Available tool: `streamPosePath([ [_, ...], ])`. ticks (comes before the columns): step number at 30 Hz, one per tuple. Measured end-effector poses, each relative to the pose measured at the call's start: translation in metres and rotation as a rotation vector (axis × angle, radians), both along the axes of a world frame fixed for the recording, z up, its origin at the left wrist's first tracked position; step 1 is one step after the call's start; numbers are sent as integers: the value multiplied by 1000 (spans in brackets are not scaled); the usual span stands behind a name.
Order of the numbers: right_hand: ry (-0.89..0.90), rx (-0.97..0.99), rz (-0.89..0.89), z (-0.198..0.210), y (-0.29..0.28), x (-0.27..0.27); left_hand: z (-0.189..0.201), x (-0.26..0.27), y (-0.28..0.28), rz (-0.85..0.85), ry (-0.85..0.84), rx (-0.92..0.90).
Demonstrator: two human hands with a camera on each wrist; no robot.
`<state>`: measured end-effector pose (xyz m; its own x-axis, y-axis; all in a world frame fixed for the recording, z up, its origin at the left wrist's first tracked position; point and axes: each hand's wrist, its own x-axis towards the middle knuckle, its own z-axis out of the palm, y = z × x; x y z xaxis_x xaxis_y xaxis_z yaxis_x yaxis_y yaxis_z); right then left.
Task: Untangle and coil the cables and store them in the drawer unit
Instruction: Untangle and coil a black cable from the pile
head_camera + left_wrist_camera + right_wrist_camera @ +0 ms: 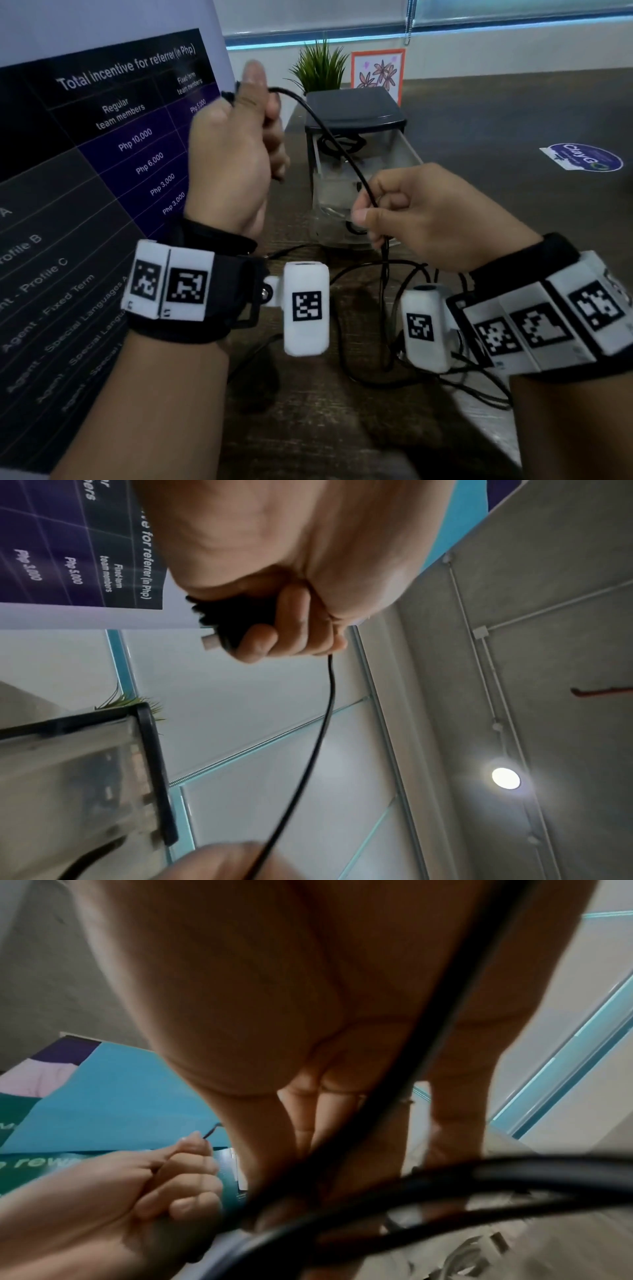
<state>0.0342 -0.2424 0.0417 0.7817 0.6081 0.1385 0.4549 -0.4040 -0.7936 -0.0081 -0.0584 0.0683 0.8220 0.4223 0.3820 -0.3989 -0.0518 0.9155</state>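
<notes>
- The left hand point(236, 150) is raised in front of the poster point(102, 171), fingers curled tight around the plug end of a black cable point(337, 144), thumb pointing up.
- The right hand point(418, 219) is sitting lower, just in front of the drawer unit point(356, 113), pinching the same cable between thumb and curled fingers so a short span is running taut between the two hands.
- Below the right hand the cable is dropping to the tabletop point(342, 428), where it is joining a loose tangle of black cable loops point(411, 342).
- The drawer unit is standing with its clear drawers point(404, 154) pulled out; a dark coil is already lying in the upper one.
- The cable is looking light, thin and limp, likely smooth enough to slide through a loose pinch; holding it firmly near the plug and letting the rest run through the other hand's fingers seems the sensible grip.
- The left wrist view is showing what the head view hides: the pale connector tip point(209, 641) poking out past the curled fingers point(260, 642).
- The right wrist view is blurred, yet showing a thick loop point(445, 1180) hanging close beneath the palm.
</notes>
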Motion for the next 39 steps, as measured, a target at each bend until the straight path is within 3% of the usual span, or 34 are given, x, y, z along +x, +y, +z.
streamPosePath([
  [5,-19,-274,-74,-16,-7,13,6,-2,29,134,-154,-322],
  [8,-73,-317,-129,-12,-11,14,6,-3,44,189,-182,-359],
  [11,-140,-229,-153,-3,-12,10,6,-4,39,205,-134,-241],
  [16,-55,46,-79,6,-1,-2,8,-6,14,147,-51,-33],
  [23,-168,481,-78,13,16,-11,-3,3,-1,74,108,348],
  [30,-322,627,-198,13,11,-6,-5,-2,-17,-241,309,532],
  [32,-320,682,-214,11,14,-4,-5,-6,-23,-427,297,470],
  [35,-240,708,-133,3,21,1,-2,-8,-27,-712,189,181],
  [39,-121,551,-34,-2,33,-3,6,-7,-23,-829,-32,-161],
])
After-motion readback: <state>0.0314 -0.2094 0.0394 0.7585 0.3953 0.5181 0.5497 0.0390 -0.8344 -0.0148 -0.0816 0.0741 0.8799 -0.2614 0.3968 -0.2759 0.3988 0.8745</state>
